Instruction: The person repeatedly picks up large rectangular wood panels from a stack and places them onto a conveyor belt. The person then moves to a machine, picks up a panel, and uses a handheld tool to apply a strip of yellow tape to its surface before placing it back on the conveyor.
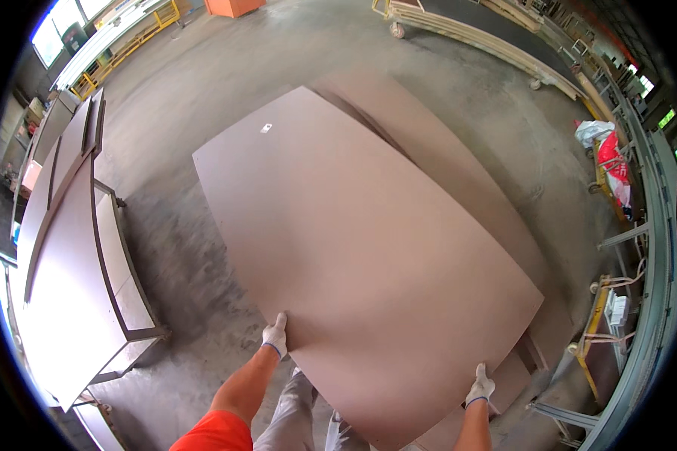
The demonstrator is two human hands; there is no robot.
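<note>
A large brown panel (pixel 368 233), flat and smooth with a small white label (pixel 266 128) by its far corner, fills the middle of the view. My left hand (pixel 276 336), in a white glove, grips its left edge with the thumb on top and the fingers hidden underneath. At the near right edge, my gloved right hand (pixel 480 385) also holds the panel, its fingers partly out of sight. Beneath and beyond it lies another brown panel (pixel 444 143), turned at a different angle, sticking out at the far and right sides.
To the left stands a metal-framed table (pixel 132 301) bearing more brown panels (pixel 75 248). A wheeled cart (pixel 474 45) loaded with boards is at the far right. Along the right run a long grey metal frame (pixel 647 248), a yellow cart (pixel 598 338) and red-and-white bags (pixel 613 161).
</note>
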